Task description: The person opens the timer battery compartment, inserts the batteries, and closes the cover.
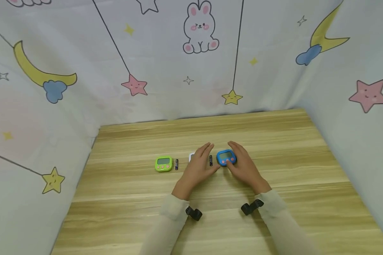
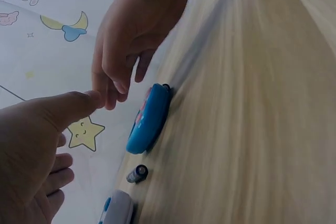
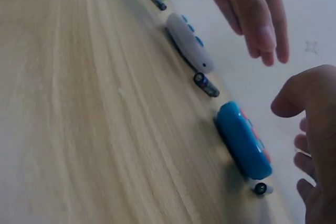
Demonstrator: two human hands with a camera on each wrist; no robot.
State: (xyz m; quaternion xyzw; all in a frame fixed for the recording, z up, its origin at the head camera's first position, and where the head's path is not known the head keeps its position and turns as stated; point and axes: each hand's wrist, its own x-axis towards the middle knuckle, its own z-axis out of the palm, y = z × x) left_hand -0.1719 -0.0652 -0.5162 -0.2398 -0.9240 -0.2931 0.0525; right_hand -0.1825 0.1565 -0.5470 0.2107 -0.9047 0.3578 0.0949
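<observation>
A blue digital timer with pink buttons lies face up on the wooden table. My right hand hovers at its right side, fingers extended, and the right wrist view shows a gap between thumb and timer. To the left, my left hand is held above a white timer, partly hiding it; its fingers are relaxed and hold nothing. One small battery lies between the white and blue timers. Another battery shows beyond the blue timer in the right wrist view.
A green timer lies farther left, with a battery beside it. The wooden table backs onto a white curtain printed with stars, moons and a rabbit. Curtain also hangs along both sides.
</observation>
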